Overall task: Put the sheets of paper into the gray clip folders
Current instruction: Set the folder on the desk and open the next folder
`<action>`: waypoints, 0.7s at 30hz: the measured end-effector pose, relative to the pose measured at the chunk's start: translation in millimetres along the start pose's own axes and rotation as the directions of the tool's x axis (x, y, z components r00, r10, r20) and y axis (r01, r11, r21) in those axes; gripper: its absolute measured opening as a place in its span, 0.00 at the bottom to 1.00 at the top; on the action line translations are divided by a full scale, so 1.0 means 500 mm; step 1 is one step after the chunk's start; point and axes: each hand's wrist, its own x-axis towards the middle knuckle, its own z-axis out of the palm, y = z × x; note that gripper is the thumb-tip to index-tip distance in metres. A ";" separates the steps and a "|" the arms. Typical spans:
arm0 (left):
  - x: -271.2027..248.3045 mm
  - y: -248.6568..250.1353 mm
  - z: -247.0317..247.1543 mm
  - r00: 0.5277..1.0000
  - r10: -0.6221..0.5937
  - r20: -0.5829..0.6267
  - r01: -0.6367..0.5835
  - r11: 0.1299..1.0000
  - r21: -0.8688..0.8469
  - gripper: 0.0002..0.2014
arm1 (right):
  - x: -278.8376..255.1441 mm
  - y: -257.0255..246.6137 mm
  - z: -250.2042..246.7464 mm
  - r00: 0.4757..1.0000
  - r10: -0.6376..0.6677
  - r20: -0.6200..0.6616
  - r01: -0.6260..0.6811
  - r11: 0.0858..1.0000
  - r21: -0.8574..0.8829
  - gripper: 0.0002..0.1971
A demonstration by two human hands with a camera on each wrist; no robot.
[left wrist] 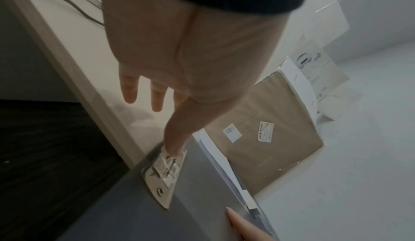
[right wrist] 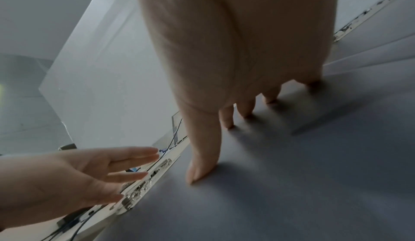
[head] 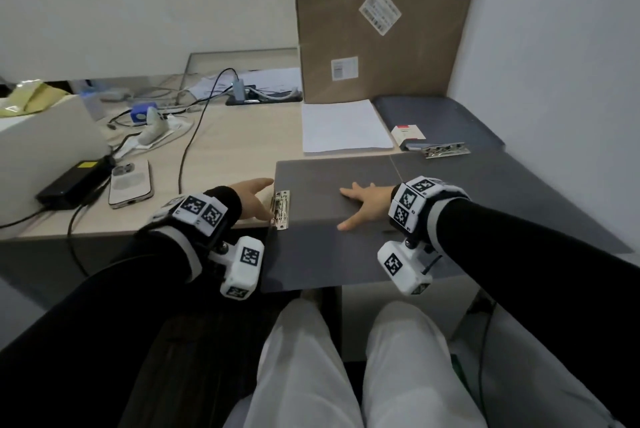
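A gray clip folder (head: 329, 244) lies at the desk's near edge, overhanging it, with its metal clip (head: 281, 208) on the left side. My right hand (head: 363, 200) lies flat on the folder (right wrist: 292, 165), fingers spread and pressing down. My left hand (head: 254, 197) hovers just left of the clip with straight fingers, and its thumb (left wrist: 177, 136) touches the clip's (left wrist: 161, 172) far end. A stack of white paper sheets (head: 343, 126) lies behind the folder. A second gray folder (head: 502, 185) with its own clip (head: 446, 149) spreads out to the right.
A tall cardboard box (head: 384, 19) leans on the wall behind the paper. A phone (head: 131, 183), a black power brick (head: 74, 181) and several cables occupy the left of the desk. A small red and white box (head: 408, 134) sits on the far gray folder.
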 end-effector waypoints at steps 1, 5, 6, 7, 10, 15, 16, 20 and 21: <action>0.002 0.000 -0.004 1.000 -0.005 0.015 0.004 0.999 0.043 0.43 | 0.001 0.001 0.000 1.000 -0.004 0.004 0.004 1.000 0.004 0.49; 0.009 -0.004 -0.013 0.994 0.043 0.101 -0.057 0.988 0.141 0.43 | 0.006 0.005 -0.001 1.000 -0.011 0.026 0.011 1.000 0.003 0.49; 0.010 -0.006 -0.014 0.991 0.047 0.123 -0.068 0.982 0.176 0.42 | 0.006 0.005 -0.001 1.000 -0.012 0.029 0.012 1.000 0.002 0.49; 0.011 -0.008 -0.014 0.990 0.042 0.137 -0.071 0.975 0.210 0.42 | 0.006 0.006 -0.001 0.999 -0.013 0.032 0.013 1.000 0.002 0.49; 0.018 -0.015 -0.017 0.989 0.028 0.142 -0.063 0.967 0.248 0.42 | 0.007 0.007 -0.002 0.999 -0.019 0.035 0.019 1.000 0.005 0.49; 0.019 -0.023 -0.016 0.989 0.047 0.138 -0.088 0.949 0.303 0.42 | 0.006 0.009 -0.003 0.999 -0.035 0.038 0.035 0.999 -0.002 0.49; 0.018 -0.023 -0.014 0.991 0.053 0.125 -0.090 0.944 0.317 0.42 | 0.005 0.009 -0.003 0.999 -0.037 0.037 0.037 0.999 -0.003 0.49; 0.017 -0.015 0.005 0.995 0.072 0.064 -0.092 0.902 0.422 0.43 | 0.004 0.009 -0.001 0.999 -0.037 0.029 0.037 0.999 0.001 0.49; 0.016 -0.015 0.006 0.995 0.069 0.065 -0.091 0.897 0.432 0.43 | 0.002 0.008 0.000 0.999 -0.037 0.025 0.037 0.999 0.003 0.49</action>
